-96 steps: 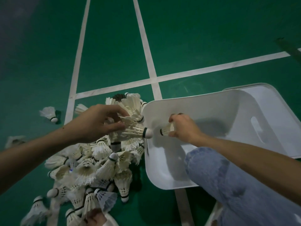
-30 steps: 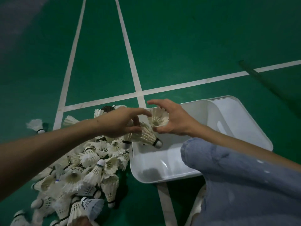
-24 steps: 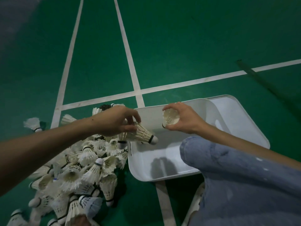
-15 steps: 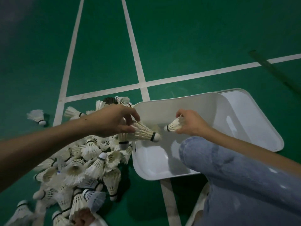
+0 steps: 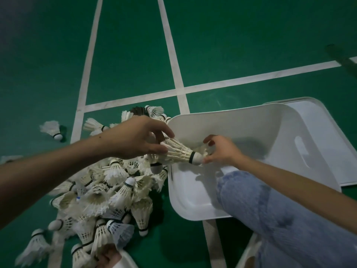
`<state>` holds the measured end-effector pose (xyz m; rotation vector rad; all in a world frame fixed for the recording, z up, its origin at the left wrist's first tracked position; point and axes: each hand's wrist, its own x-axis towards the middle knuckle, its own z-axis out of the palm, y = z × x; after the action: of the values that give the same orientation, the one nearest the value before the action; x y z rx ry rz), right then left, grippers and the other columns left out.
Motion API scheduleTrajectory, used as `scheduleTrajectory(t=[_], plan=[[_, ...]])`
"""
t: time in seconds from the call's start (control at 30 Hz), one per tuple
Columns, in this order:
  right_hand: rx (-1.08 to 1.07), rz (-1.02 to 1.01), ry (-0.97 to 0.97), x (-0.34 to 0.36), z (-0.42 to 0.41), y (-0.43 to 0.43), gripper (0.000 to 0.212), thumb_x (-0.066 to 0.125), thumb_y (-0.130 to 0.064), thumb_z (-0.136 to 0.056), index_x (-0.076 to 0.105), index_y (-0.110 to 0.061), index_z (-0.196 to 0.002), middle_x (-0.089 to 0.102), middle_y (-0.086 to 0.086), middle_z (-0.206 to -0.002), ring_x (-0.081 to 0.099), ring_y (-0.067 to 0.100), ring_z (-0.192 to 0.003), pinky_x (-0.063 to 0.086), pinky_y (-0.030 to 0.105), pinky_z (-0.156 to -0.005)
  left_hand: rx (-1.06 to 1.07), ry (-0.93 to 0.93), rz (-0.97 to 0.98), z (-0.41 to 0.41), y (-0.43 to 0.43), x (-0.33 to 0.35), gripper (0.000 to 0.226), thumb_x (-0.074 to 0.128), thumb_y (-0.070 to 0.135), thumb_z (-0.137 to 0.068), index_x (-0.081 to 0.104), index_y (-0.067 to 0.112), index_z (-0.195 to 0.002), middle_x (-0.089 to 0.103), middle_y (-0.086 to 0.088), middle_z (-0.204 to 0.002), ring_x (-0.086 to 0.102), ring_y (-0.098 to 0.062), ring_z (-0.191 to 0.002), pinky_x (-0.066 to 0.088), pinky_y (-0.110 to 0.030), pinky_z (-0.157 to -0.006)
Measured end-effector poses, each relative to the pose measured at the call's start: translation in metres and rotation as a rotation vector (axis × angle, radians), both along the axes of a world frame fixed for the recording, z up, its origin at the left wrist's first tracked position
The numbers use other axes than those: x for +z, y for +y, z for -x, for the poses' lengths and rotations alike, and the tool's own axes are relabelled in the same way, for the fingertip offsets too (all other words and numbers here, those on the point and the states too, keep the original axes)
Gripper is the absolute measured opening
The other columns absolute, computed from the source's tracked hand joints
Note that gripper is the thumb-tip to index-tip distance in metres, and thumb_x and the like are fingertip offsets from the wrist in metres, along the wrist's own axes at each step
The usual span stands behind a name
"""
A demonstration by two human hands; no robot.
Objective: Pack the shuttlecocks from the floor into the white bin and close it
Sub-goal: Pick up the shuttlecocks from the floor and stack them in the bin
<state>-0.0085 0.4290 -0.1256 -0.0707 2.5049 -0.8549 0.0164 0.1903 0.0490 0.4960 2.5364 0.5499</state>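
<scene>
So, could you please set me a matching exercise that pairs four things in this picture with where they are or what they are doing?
Things:
1. left hand
2. right hand
3. stray shuttlecock
4. lid

Places and states:
A. lying flat at the white bin's far right side
B. over the bin, pinching a single shuttlecock
C. apart from the others, left of the leftmost court line
D. gripping a stack of shuttlecocks by the feathers

Pairs: 1-D, 2-B, 3-C, 4-A.
</scene>
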Motion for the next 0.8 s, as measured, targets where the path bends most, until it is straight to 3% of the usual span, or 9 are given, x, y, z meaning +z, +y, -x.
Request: scheduleTrajectory(t=[0.2,0.37,0.47,0.63,0.8], plan=[[-0.053,0.048,-0.018,-0.011,-0.002,0.003,0.069,0.091,-0.022,-0.057,0.060,-0.018,-0.118,0.062,0.001,-0.109,0.062,0.017,-0.093,0.048,0.023,-0.077,0.030,-0.010,-0.037,-0.001,-0.012,-0.002,0.037,0.071,0.025,-0.081,0.063,0.032,-0.116,0.060,0.026,-0.080,0.059,0.009,-0.077,0.045,-0.009,-0.063],[-0.155,0.135,-0.051,-0.020,0.000,0.002,0.066,0.092,-0.013,-0.056,0.062,-0.017,-0.114,0.065,0.004,-0.110,0.069,0.021,-0.082,0.058,0.038,-0.080,0.059,-0.027,-0.059,-0.003,-0.018,-0.007,0.037,0.070,0.027,-0.079,0.061,0.037,-0.113,0.063,0.024,-0.081,0.065,0.000,-0.078,0.052,-0.015,-0.061],[-0.158,0.130,-0.053,-0.021,0.002,0.004,0.066,0.092,-0.012,-0.057,0.062,-0.015,-0.116,0.065,0.004,-0.110,0.069,0.021,-0.083,0.058,0.038,-0.082,0.071,-0.029,-0.067,-0.005,-0.017,-0.008,0.037,0.070,0.027,-0.079,0.061,0.038,-0.113,0.062,0.024,-0.079,0.066,-0.001,-0.075,0.056,-0.022,-0.063],[-0.173,0.091,-0.012,-0.025,0.005,0.006,0.068,0.094,-0.016,-0.054,0.063,-0.016,-0.114,0.068,0.004,-0.110,0.068,0.024,-0.087,0.056,0.038,-0.085,0.069,-0.016,-0.066,-0.002,-0.014,-0.008,0.037,0.071,0.026,-0.079,0.062,0.037,-0.114,0.061,0.026,-0.076,0.063,0.007,-0.071,0.051,-0.015,-0.062],[-0.068,0.048,0.014,-0.027,0.005,0.007,0.075,0.091,-0.017,-0.060,0.057,-0.017,-0.127,0.063,0.004,-0.121,0.064,0.025,-0.090,0.053,0.034,-0.087,0.071,-0.020,-0.065,-0.003,-0.012,-0.009,0.037,0.071,0.026,-0.080,0.063,0.034,-0.115,0.062,0.024,-0.077,0.063,0.007,-0.070,0.049,-0.014,-0.061]])
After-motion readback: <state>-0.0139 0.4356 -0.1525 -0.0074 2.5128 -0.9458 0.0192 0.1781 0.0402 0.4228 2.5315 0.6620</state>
